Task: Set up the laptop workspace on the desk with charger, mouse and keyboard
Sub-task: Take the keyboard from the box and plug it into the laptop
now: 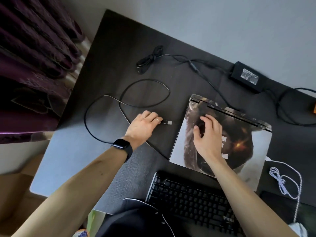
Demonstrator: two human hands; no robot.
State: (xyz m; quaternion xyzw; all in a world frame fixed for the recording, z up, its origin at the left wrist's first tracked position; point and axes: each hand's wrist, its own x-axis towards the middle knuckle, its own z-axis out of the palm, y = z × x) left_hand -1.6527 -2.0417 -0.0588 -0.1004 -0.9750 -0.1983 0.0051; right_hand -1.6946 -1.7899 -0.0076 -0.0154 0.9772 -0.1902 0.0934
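A closed laptop (pixel 242 146) with a picture on its lid lies on the dark desk (pixel 119 48). My right hand (pixel 207 134) rests spread on the lid, holding nothing. My left hand (pixel 145 124) pinches the USB plug (pixel 168 122) of a black cable (pixel 145 93) that loops over the desk to the left of the laptop. A black keyboard (pixel 191 199) sits at the near edge, in front of the laptop. The charger brick (pixel 248 76) lies at the far right, its thin lead ending in a coiled bundle (pixel 148 59).
A white braided cable (pixel 287 183) lies coiled at the right, running down to a pale object, probably a mouse (pixel 297 228), at the frame edge. A purple curtain (pixel 34 57) hangs left of the desk. A watch is on my left wrist. An orange object (pixel 314 108) peeks in at the right.
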